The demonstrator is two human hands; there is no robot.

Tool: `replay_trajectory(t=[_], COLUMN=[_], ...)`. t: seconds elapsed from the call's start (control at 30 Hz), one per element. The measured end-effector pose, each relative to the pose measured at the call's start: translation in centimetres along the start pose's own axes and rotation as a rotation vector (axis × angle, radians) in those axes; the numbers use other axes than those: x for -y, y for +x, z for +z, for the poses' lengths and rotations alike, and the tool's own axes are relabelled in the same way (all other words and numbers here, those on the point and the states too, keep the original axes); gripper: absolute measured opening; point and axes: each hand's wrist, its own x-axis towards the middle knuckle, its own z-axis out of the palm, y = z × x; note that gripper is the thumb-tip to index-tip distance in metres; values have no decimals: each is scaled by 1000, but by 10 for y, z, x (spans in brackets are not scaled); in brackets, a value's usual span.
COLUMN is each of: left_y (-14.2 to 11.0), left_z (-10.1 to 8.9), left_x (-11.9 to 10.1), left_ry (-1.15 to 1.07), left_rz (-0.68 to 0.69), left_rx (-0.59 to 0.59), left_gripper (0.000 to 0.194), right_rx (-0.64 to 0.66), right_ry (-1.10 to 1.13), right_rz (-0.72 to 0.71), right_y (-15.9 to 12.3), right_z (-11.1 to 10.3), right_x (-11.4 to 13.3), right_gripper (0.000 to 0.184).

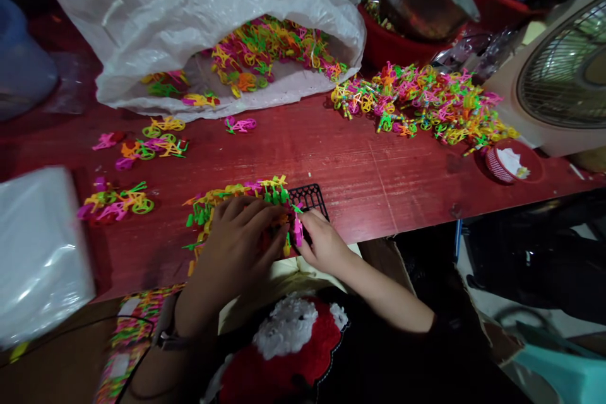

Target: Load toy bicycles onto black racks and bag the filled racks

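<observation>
A black plastic rack (320, 200) with a grid of slots lies at the table's front edge, its right end bare. Rows of small plastic toy bicycles (231, 191) in yellow, green, pink and orange cover the rest of it. My left hand (239, 240) is curled over these rows, fingers bent and thumb drawn in; what lies under its fingertips is hidden. At the right end of the rows, my right hand (324, 243) pinches a pink toy bicycle (298, 231) between thumb and fingers, with a bit of green at its top.
A white sack (156, 31) spills toy bicycles at the back. A heap of them (421, 101) lies right, near a small red basket (502, 164) and a fan (563, 69). Loose ones (116, 202) lie left, beside a stack of clear plastic bags (42, 252).
</observation>
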Motion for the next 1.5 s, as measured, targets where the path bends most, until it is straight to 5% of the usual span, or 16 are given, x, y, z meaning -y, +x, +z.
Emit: replay_trajectory(t=[0.37, 0.63, 1.23, 1.5], left_y=[2, 13, 23, 13], left_z=[0, 3, 10, 9], left_x=[-5, -4, -4, -4], left_ry=[45, 48, -27, -35], left_rz=[21, 142, 66, 60], left_rx=[-36, 6, -60, -56], left_gripper=[36, 15, 20, 17], right_rx=[48, 54, 77, 138], right_ry=[-73, -1, -186, -71], right_rz=[-35, -59, 20, -45], right_y=[3, 3, 11, 3], right_z=[-1, -4, -1, -16], right_x=[3, -2, -2, 0], right_gripper=[14, 12, 17, 12])
